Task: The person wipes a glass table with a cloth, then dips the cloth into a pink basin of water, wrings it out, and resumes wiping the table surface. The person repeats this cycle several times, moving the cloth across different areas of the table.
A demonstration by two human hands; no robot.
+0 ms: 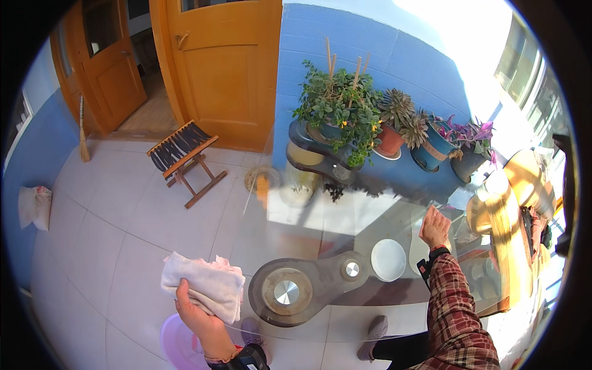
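Observation:
My left hand (196, 312) grips a folded white and pink cloth (206, 282), held up beside the left edge of a glass table (296, 243). Farther right, my right hand (434, 233) lies over a pink cloth (445, 221) on the glass, fingers pointing away from me. The palm and much of that cloth are hidden. Near it on the table is a round white plate (388, 260). Closer to me, a round metal disc (286, 292) and a smaller metal disc (352, 269) mark a dark, rounded table support.
Potted plants (340, 97) line the table's far side by the blue wall (319, 27). A wooden folding stool (185, 150), a broom (83, 143) and a white sack (39, 208) are left. A purple basin (173, 344) sits below my left hand. Wooden furniture (508, 240) borders the right.

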